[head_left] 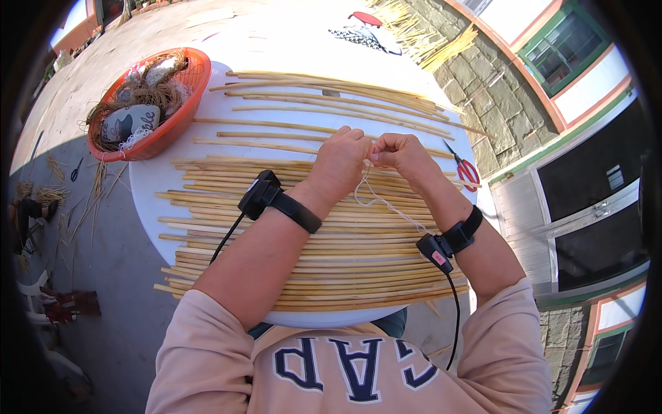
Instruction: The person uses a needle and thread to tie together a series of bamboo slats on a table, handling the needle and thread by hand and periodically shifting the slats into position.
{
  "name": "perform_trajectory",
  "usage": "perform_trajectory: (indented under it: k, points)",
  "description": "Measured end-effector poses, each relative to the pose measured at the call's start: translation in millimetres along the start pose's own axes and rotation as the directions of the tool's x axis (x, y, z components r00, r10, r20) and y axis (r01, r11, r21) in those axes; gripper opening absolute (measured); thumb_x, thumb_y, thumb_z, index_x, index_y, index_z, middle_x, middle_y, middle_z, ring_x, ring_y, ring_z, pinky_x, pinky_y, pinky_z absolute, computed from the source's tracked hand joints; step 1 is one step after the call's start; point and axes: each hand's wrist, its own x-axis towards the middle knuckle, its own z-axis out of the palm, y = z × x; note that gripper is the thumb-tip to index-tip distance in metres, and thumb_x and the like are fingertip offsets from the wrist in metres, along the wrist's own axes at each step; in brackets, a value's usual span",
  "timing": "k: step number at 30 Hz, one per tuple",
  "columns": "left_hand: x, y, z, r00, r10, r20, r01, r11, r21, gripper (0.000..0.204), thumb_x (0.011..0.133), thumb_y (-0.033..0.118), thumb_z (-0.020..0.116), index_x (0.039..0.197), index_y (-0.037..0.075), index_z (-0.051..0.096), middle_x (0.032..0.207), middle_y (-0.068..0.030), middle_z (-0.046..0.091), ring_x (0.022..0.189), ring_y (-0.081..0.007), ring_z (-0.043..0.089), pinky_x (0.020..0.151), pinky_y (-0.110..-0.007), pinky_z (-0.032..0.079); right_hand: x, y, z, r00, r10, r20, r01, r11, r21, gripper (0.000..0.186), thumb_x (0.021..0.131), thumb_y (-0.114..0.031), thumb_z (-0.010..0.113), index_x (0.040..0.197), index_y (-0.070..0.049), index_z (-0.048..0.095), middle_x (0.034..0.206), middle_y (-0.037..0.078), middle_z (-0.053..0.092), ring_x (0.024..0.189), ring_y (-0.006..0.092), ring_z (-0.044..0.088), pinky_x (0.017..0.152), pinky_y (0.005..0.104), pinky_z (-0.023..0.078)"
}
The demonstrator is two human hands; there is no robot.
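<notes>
Above the reeds (324, 234) — both hands (372, 155) pinching string (376, 200).

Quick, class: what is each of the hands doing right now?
Left hand: closed, pinching the white string.
Right hand: closed, pinching the same string above the reeds.
</notes>
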Motion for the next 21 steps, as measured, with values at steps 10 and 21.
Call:
perform_trajectory:
  k: [10,21]
  points:
    - [-0.1,-4.0,-1.1,0.999,-0.034,0.018,0.033,0.999,0.013,0.014,0.065,-0.004,0.063,0.073,0.005,0.056,0.08,-0.0098,0.058,0.084,-0.03,0.055,0.073,-0.039,0.048,6.7,-14.7,13.3,0.988,0.04,-0.15,-0.007,0.977,0.211,0.005,0.081,0.001,0.065,0.079,-0.001,0.061,0.077,0.004,0.061,0.07,0.0092,0.059,0.064,0.0209,0.05]
    - [-2.9,-0.7,5.0,0.988,0.034,0.148,-0.033,0.999,-0.008,0.013,0.066,-0.006,0.061,0.073,0.004,0.057,0.079,-0.0098,0.057,0.086,-0.0304,0.055,0.074,-0.038,0.048,30.2,-37.7,-5.6,0.918,0.111,-0.38,-0.004,0.962,0.272,0.009,0.088,-0.004,0.061,0.08,-0.006,0.057,0.08,0.003,0.061,0.064,0.0109,0.058,0.063,0.0265,0.054]
